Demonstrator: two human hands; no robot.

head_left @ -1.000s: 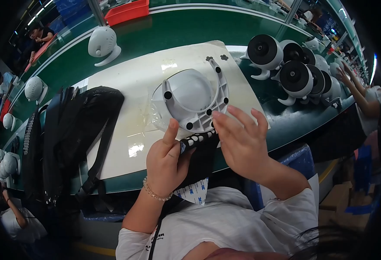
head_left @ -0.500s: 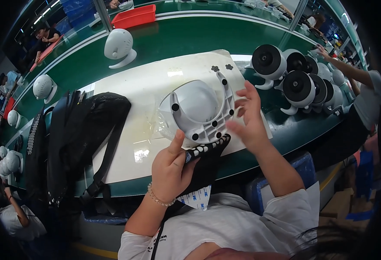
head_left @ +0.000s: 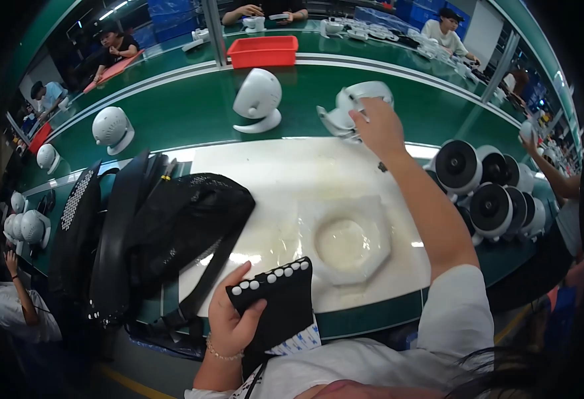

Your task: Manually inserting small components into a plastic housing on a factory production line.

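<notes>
My right hand (head_left: 379, 132) reaches far forward, its fingers closed on the base of a white round-headed device (head_left: 369, 92). The device lies tipped over the green surface beyond the board, slightly blurred, and I cannot tell whether it touches down. In my left hand (head_left: 233, 318), near the front edge, is a black sheet (head_left: 280, 299) with a row of white round spots along its upper edge, pinched between thumb and fingers. Right of the sheet, a pale cushion (head_left: 376, 233) with a round hollow, wrapped in clear film, rests on the cream board (head_left: 272, 163).
Black bags or sheets (head_left: 185, 206) are piled at the left. Another white device (head_left: 257, 96) stands upright ahead. Several devices with black discs (head_left: 457, 166) crowd the right. A red bin (head_left: 263, 53) sits at the back; other people work around.
My right hand has moved forward and taken the white device off the cushion onto the far green surface. My left hand, still holding the black sheet, is now lower and apart from the device.
</notes>
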